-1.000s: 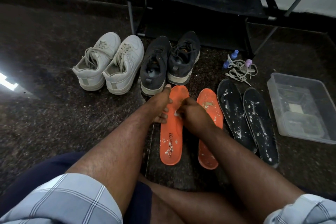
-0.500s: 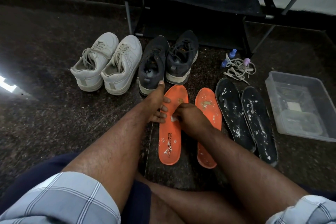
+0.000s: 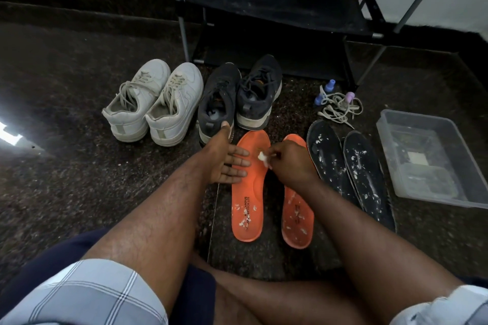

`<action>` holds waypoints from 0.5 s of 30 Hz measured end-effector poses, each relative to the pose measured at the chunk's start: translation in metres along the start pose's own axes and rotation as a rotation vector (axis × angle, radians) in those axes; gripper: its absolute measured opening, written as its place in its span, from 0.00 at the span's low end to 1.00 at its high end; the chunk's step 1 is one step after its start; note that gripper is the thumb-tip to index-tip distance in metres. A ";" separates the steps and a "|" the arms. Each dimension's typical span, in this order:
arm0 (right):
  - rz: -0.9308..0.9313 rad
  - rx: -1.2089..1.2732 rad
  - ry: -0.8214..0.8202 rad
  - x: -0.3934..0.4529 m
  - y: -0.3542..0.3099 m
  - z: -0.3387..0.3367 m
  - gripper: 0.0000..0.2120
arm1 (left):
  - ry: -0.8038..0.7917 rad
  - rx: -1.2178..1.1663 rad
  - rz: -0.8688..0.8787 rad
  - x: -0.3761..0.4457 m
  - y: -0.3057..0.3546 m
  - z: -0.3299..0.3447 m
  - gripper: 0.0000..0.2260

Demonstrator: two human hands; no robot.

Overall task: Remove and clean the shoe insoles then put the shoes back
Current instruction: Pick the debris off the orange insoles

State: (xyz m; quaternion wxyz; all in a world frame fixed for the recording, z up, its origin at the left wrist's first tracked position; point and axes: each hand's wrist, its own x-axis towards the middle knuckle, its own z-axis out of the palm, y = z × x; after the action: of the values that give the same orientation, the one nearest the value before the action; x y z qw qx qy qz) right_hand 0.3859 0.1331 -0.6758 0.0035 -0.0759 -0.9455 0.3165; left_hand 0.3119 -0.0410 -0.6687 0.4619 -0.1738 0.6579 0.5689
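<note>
Lying flat on the floor (image 3: pixel 66 179), left orange insole (image 3: pixel 248 200) w/ long axis toe-away toward the black shoes (image 3: pixel 237 97), heel toward the person; bare floor open to the left, right orange insole (image 3: pixel 297 216) just beside on the right, black insoles (image 3: pixel 351 174) past that. Pressing its toe half: left hand (image 3: pixel 224 163), fingers straight, grip apart; right hand (image 3: pixel 287 163) grip pinched on a small white wad (image 3: pixel 262 157) over the toe area. Vs 0.5 s ago: left fingers flatter on the insole, wad lifted into sight.

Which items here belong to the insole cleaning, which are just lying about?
In the job: orange insoles, black insoles, white wad in right hand, left hand, dark shoes, white shoes.
Lying about: loose laces, small bottles, plastic tub.
</note>
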 end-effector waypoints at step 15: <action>0.024 0.014 -0.163 -0.041 0.001 -0.022 0.09 | -0.091 0.045 -0.030 -0.003 -0.002 0.004 0.48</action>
State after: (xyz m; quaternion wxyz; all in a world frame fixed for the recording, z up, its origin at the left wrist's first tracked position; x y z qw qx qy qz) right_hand 0.4274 0.1415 -0.6568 -0.0769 -0.0611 -0.9395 0.3281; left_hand 0.3163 -0.0387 -0.6669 0.5038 -0.1472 0.6462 0.5540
